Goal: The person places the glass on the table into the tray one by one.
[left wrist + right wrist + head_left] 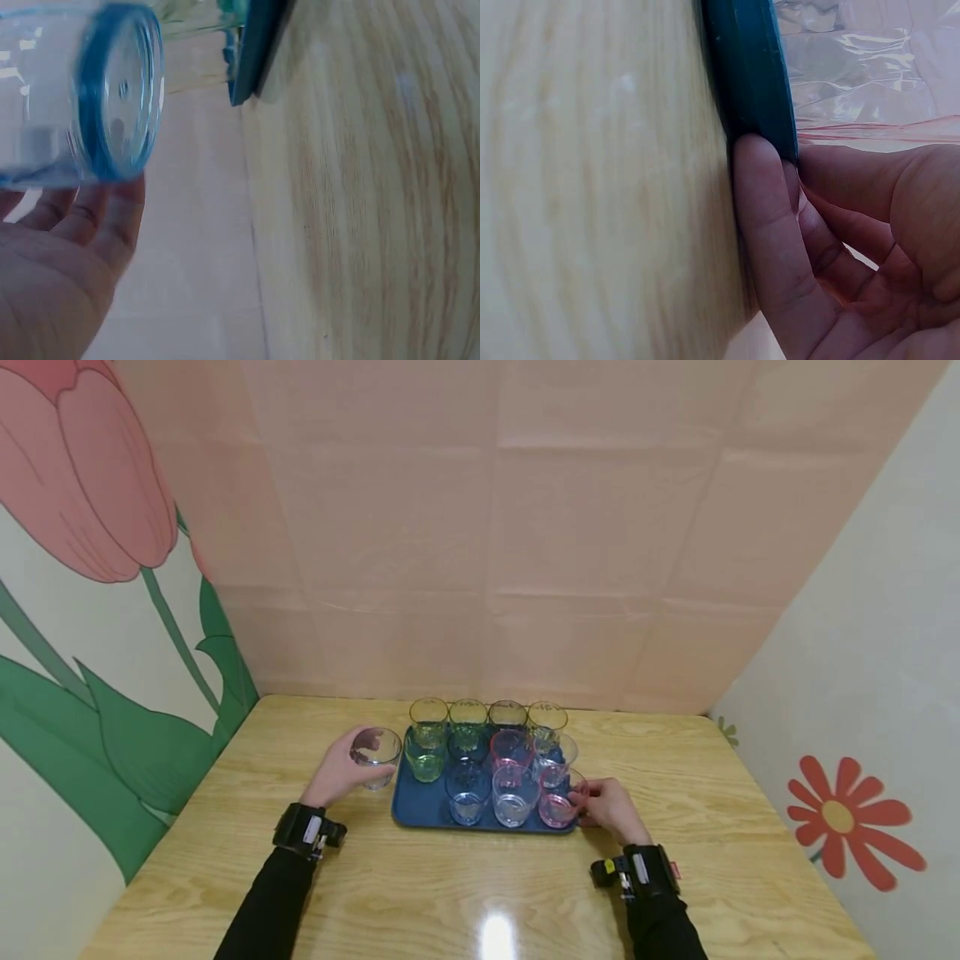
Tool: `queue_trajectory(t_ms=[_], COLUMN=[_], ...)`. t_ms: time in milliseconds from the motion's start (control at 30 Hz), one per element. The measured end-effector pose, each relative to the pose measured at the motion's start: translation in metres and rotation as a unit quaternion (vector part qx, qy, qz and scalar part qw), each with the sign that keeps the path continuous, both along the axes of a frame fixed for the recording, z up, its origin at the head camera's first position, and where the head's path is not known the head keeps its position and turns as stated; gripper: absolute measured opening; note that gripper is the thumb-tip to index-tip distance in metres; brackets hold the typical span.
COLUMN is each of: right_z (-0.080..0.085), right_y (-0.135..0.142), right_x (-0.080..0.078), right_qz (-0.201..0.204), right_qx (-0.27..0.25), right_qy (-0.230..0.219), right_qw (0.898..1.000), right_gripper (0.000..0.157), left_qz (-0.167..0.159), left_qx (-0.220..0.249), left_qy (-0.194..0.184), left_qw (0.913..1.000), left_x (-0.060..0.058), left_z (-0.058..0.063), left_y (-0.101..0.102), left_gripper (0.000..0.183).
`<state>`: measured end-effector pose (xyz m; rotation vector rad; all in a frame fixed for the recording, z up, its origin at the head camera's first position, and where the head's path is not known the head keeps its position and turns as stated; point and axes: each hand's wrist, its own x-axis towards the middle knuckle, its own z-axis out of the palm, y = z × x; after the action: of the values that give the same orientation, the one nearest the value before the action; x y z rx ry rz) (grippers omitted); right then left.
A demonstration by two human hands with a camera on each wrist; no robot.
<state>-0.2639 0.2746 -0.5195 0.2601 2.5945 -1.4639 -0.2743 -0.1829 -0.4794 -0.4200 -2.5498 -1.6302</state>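
Note:
In the head view my left hand (339, 774) grips a clear drinking glass (386, 748) just left of a blue tray (422, 812). The left wrist view shows that glass (124, 97) raised off the table, its thick base blue-tinted. Several glasses stand on the tray in rows, among them a green one (427, 766), a blue one (468, 802) and a pink one (557, 810). At the tray's front right corner, beside the pink glass, is my right hand (613, 808). Its thumb and fingers pinch the tray's edge (751, 67) in the right wrist view.
The tray lies on a light wooden table (420, 893). Behind the table hangs a pinkish-beige sheet (487, 543). A wall with a painted tulip (112, 485) stands at the left, and one with a red flower (836, 817) at the right.

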Motion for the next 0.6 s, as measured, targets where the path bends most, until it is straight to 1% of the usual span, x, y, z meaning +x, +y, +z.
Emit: queue_trajectory(t_ms=[133, 300, 467, 533, 600], right_z=[-0.001, -0.002, -0.002, -0.002, -0.002], right_y=[0.000, 0.000, 0.000, 0.000, 0.000], right_x=[0.000, 0.000, 0.001, 0.000, 0.000], right_qz=[-0.002, -0.004, -0.003, -0.002, -0.003], right_qx=[0.001, -0.003, -0.008, -0.004, -0.001], right_qy=[0.002, 0.005, 0.009, 0.007, 0.004], right_qw=[1.000, 1.000, 1.000, 1.000, 1.000], right_gripper=[0.012, 0.012, 0.012, 0.012, 0.012], left_qz=[-0.020, -0.058, -0.085, -0.088, -0.091], left_qx=[-0.035, -0.050, -0.064, -0.072, -0.086], left_qy=[0.009, 0.012, -0.020, -0.035, -0.042], left_qw=[0.9991, 0.9970, 0.9942, 0.9929, 0.9913], left_x=[0.004, 0.006, 0.009, 0.010, 0.011], left_z=[0.001, 0.000, -0.002, -0.003, -0.004], left_y=[0.004, 0.008, 0.015, 0.019, 0.022], left_gripper=[0.074, 0.070, 0.075, 0.075, 0.076])
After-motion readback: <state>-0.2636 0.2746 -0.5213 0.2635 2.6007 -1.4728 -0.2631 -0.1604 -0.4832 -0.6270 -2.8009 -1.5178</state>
